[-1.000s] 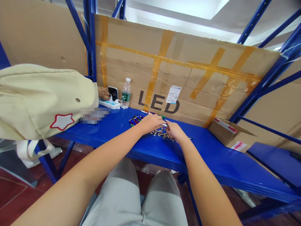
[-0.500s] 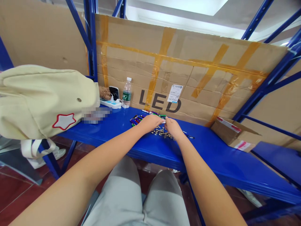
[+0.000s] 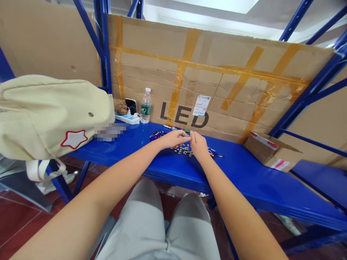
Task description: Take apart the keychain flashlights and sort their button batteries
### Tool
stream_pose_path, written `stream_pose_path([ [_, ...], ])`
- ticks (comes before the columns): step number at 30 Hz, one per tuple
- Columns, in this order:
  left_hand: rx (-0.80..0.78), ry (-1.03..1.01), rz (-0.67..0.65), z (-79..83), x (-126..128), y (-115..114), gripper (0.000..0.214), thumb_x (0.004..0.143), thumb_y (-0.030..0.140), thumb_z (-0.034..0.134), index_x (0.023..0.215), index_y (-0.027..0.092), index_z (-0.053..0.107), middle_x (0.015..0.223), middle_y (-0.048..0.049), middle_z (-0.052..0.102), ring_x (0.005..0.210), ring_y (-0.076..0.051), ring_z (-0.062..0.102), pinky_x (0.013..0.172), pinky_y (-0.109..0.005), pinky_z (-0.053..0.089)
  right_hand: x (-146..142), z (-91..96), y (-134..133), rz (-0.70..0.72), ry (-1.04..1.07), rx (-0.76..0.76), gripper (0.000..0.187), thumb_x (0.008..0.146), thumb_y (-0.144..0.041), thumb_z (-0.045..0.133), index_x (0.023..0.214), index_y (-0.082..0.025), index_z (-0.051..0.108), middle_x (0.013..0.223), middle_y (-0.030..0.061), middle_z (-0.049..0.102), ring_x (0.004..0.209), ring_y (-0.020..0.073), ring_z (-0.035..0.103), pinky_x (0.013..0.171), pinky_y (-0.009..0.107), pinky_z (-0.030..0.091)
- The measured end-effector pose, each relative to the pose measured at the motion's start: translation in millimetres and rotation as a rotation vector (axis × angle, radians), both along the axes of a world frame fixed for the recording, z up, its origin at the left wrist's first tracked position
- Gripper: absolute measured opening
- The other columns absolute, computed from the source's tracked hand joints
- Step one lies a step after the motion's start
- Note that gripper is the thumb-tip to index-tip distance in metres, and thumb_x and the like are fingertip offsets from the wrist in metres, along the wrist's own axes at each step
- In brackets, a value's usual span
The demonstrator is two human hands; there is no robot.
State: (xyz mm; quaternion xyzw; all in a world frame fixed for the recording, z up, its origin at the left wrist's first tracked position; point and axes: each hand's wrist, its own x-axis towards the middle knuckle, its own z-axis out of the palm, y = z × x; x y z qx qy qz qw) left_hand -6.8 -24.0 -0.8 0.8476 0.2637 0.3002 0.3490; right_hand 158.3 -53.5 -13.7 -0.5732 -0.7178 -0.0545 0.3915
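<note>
My left hand point(image 3: 175, 139) and my right hand point(image 3: 198, 144) meet fingertip to fingertip just above the blue table. Both have their fingers closed in a pinch; whatever is between them is too small and hidden to make out. Below and between the hands lies a loose spread of small round coin-like pieces point(image 3: 185, 148). Several pens point(image 3: 156, 135) lie in a bunch behind and left of my left hand, partly covered by it. More pens point(image 3: 217, 153) lie just right of my right wrist, and a white-ended pen point(image 3: 169, 127) lies behind the hands.
A blue table point(image 3: 244, 173) runs across. At its back stand a water bottle point(image 3: 145, 108), a power strip point(image 3: 127, 118) and a phone point(image 3: 131, 105) before a cardboard sheet point(image 3: 151, 79). A cream bag point(image 3: 54, 115) sits left, an open cardboard box point(image 3: 268, 151) right.
My fingers have shifted slightly, and the white bit that showed between them is now out of sight. More of the pens beside my right wrist show. The view has tilted a little.
</note>
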Motion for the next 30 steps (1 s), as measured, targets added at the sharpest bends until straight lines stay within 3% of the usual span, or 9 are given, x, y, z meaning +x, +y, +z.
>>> stream_pose_path([
  [3,0.053,-0.021,-0.013,1.2,2,1,0.029,0.085,0.045,0.059,0.094,0.016,0.06,0.074,0.0024,0.055,0.059,-0.01,0.049,0.057,-0.023,0.041,2,-2.2,2,-0.018,-0.009,0.003,0.025,0.095,-0.036,0.054,0.107,-0.017,0.063,0.104,0.0057,0.065,0.086,0.0151,0.063,0.077,0.035,0.055],
  [7,0.071,-0.008,-0.075,3.8,3,0,0.028,0.087,0.042,0.057,0.086,0.015,0.063,0.074,0.0016,0.055,0.071,-0.012,0.049,0.071,-0.025,0.042,5,-1.5,-2,-0.031,-0.039,0.01,0.025,0.095,-0.036,0.054,0.107,-0.016,0.063,0.103,0.0057,0.065,0.086,0.0154,0.063,0.078,0.036,0.054],
  [15,-0.094,0.122,-0.223,-0.5,-6,-2,0.051,0.096,0.057,0.031,0.079,0.017,0.057,0.049,0.0072,0.028,0.043,-0.009,0.029,0.047,-0.023,0.035,2,2.2,-17,0.019,-0.094,0.005,0.024,0.095,-0.037,0.053,0.095,-0.015,0.063,0.089,0.0026,0.065,0.079,0.0142,0.062,0.075,0.034,0.053],
  [18,0.018,0.078,-0.155,-3.4,-2,-1,0.047,0.095,0.056,0.037,0.085,0.016,0.06,0.057,0.0033,0.045,0.051,-0.011,0.043,0.057,-0.026,0.044,5,-0.1,-15,0.001,-0.074,0.007,0.025,0.096,-0.038,0.053,0.098,-0.015,0.063,0.091,0.0029,0.065,0.078,0.0139,0.062,0.074,0.034,0.053],
  [20,0.125,0.024,-0.091,-5.0,2,-2,0.036,0.089,0.051,0.053,0.097,0.016,0.062,0.08,-0.0026,0.062,0.073,-0.015,0.057,0.077,-0.03,0.049,10,-1.8,-13,-0.018,-0.054,0.0,0.025,0.096,-0.038,0.053,0.099,-0.015,0.063,0.093,0.0033,0.065,0.078,0.0135,0.062,0.073,0.033,0.053],
  [22,0.244,0.015,-0.037,-5.8,5,-2,0.033,0.086,0.042,0.061,0.107,0.017,0.062,0.106,-0.0071,0.066,0.099,-0.02,0.059,0.095,-0.035,0.044,14,-3.0,-11,-0.032,-0.039,-0.008,0.025,0.096,-0.037,0.053,0.1,-0.016,0.063,0.094,0.0035,0.066,0.078,0.0133,0.062,0.073,0.033,0.054],
  [26,0.499,0.076,0.018,-4.4,7,-3,0.031,0.095,0.035,0.046,0.112,0.015,0.064,0.119,-0.0111,0.066,0.112,-0.023,0.057,0.102,-0.037,0.04,18,-4.1,-11,-0.038,-0.039,-0.001,0.025,0.096,-0.038,0.052,0.098,-0.016,0.063,0.093,0.0034,0.066,0.078,0.0131,0.062,0.073,0.032,0.053],
  [28,0.473,0.05,-0.024,-2.8,7,-3,0.031,0.096,0.034,0.044,0.108,0.014,0.065,0.115,-0.0099,0.067,0.109,-0.022,0.059,0.1,-0.034,0.041,16,-4.2,-10,-0.042,-0.049,0.011,0.025,0.096,-0.038,0.051,0.096,-0.016,0.063,0.091,0.0028,0.065,0.076,0.0127,0.061,0.073,0.032,0.053],
  [30,0.298,-0.001,-0.081,-1.5,6,-3,0.027,0.094,0.033,0.047,0.102,0.015,0.065,0.109,-0.0065,0.068,0.103,-0.02,0.059,0.098,-0.032,0.041,15,-4.1,-11,-0.047,-0.063,0.022,0.026,0.096,-0.039,0.051,0.093,-0.016,0.063,0.086,0.0018,0.064,0.073,0.0123,0.06,0.071,0.032,0.052],
])
